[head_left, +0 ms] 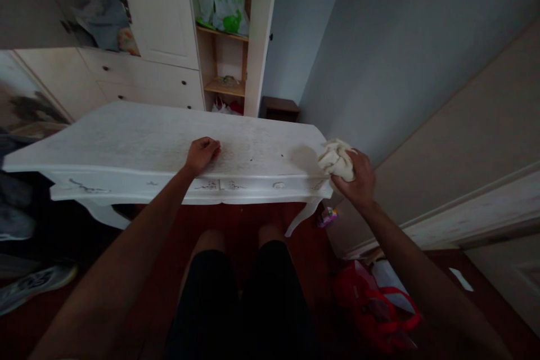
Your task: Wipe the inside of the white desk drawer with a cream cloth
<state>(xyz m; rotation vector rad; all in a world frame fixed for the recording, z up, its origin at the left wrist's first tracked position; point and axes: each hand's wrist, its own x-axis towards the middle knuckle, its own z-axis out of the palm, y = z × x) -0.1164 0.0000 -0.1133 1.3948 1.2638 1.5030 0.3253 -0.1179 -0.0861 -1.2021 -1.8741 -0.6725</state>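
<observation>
My right hand (358, 177) is wrapped round a crumpled cream cloth (336, 158), just off the right end of a white table (139, 135). The cloth is bunched up, and whether it touches the table's edge I cannot tell. Over the front middle of the tabletop is my left hand (203, 154), its fingers curled in and closed, with no object showing in it. Greyish-brown marks spread over the white top around that hand. A few small dark specks (282, 155) lie between my two hands. Carved trim and a small knob (279, 185) show on the table's front.
Behind the table stands a white cabinet (160, 17) with an open door and plastic bags (230, 3) on its shelf. A small brown box-like piece (279, 108) is by the wall. On the floor are a red bag (363, 304) at right and a shoe (37, 286) at left.
</observation>
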